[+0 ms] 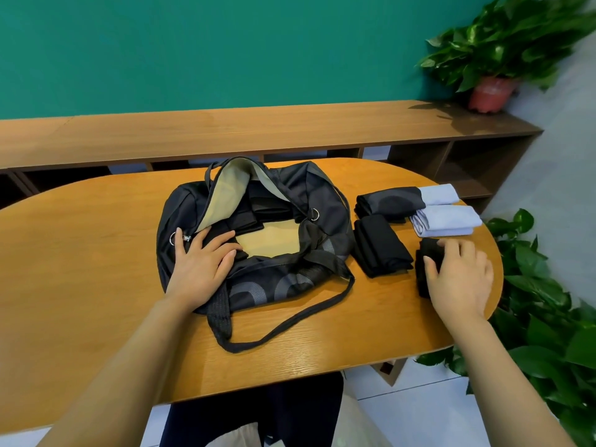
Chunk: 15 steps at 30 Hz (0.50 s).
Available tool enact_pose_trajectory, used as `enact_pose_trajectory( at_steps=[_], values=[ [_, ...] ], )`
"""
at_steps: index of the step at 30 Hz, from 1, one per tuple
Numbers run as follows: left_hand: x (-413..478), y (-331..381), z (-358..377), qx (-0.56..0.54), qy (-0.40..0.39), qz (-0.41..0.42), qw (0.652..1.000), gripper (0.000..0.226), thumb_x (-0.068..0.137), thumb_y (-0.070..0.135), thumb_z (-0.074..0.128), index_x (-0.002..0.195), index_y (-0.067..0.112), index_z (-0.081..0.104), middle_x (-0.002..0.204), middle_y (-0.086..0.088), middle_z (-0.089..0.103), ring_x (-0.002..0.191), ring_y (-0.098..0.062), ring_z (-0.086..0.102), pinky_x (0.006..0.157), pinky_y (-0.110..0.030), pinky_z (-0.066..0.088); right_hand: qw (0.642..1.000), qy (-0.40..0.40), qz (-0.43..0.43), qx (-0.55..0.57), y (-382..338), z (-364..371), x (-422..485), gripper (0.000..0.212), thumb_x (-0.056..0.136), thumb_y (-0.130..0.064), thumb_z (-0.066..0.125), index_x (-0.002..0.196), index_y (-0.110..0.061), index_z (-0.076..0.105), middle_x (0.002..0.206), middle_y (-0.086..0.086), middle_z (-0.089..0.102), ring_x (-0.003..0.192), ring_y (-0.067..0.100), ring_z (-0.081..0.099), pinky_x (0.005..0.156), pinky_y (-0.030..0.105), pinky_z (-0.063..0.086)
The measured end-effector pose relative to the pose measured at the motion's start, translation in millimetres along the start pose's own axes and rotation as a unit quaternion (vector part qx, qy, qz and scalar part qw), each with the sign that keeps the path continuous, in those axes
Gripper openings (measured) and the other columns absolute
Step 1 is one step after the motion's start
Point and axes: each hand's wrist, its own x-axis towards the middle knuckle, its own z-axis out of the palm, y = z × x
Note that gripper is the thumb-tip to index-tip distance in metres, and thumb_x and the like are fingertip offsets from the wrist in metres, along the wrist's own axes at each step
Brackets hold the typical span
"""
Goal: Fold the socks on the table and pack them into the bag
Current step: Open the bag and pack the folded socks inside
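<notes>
Oval tabletop [96,253] bearing everything. Black bag [322,195] at centre, unzipped, mouth upward, long axis left to right, dark folded socks inside. Left hand [200,269] flat on the near rim, fingers nearly straight, gripping nothing, probably keeping the mouth agape. Right hand [461,279] laid over a black folded sock [427,253], fingers loosely spread, no closed grasp; long axis running near to far. Other folded pairs [380,246] just beside the bag.

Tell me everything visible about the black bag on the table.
The bag is a black fabric duffel with grey circle prints on its near side and a beige lining. It lies unzipped on the wooden table, mouth gaping upward, dark folded items inside. A metal ring shows at each end; its strap loops toward the near edge. The left hand rests flat on its left rim.
</notes>
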Motion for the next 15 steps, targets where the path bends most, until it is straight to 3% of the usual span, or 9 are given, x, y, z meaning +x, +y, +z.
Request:
enact_pose_trajectory(
  at_steps=[4, 6, 10, 15],
  values=[
    [-0.2, -0.2, -0.4, 0.001, -0.001, -0.001, 1.0, 0.061, 0.098, 0.053, 0.007, 0.126, 0.04, 0.059, 0.148, 0.019, 0.042, 0.145, -0.026, 0.021, 0.114, -0.052, -0.019, 0.979, -0.137, 0.147, -0.025, -5.5, -4.4, 11.7, 0.074, 0.09, -0.057, 0.054, 0.142, -0.008, 0.033, 0.146, 0.027, 0.032, 0.126, 0.049, 0.034, 0.101, 0.056, 0.035],
    [0.2, -0.4, -0.3, 0.003, -0.004, -0.001, 1.0, 0.06, 0.098, 0.054, 0.006, 0.127, 0.041, 0.058, 0.148, 0.019, 0.041, 0.146, -0.026, 0.021, 0.114, -0.053, -0.019, 0.958, -0.193, 0.21, 0.02, -8.4, -5.5, 18.0, 0.087, 0.087, -0.063, 0.055, 0.149, -0.014, 0.019, 0.143, 0.028, 0.032, 0.126, 0.048, 0.036, 0.099, 0.055, 0.038],
    [-0.1, -0.7, 0.0, 0.003, -0.006, -0.003, 1.0, 0.06, 0.098, 0.054, 0.007, 0.126, 0.041, 0.058, 0.148, 0.019, 0.041, 0.146, -0.025, 0.021, 0.114, -0.053, -0.018, 0.936, -0.229, 0.257, 0.07, -10.0, -9.2, 25.6, 0.107, 0.081, -0.062, 0.065, 0.154, -0.021, 0.0, 0.144, 0.029, 0.034, 0.129, 0.048, 0.035, 0.102, 0.057, 0.034],
    [-1.1, 0.6, -1.2, 0.002, -0.008, -0.004, 1.0, 0.061, 0.097, 0.054, 0.006, 0.128, 0.041, 0.057, 0.149, 0.018, 0.041, 0.146, -0.025, 0.02, 0.113, -0.053, -0.019, 0.922, -0.229, 0.288, 0.117, -10.7, -14.1, 30.4, 0.104, 0.073, -0.051, 0.08, 0.146, -0.015, 0.017, 0.142, 0.027, 0.035, 0.127, 0.049, 0.036, 0.099, 0.058, 0.037]
  ],
)
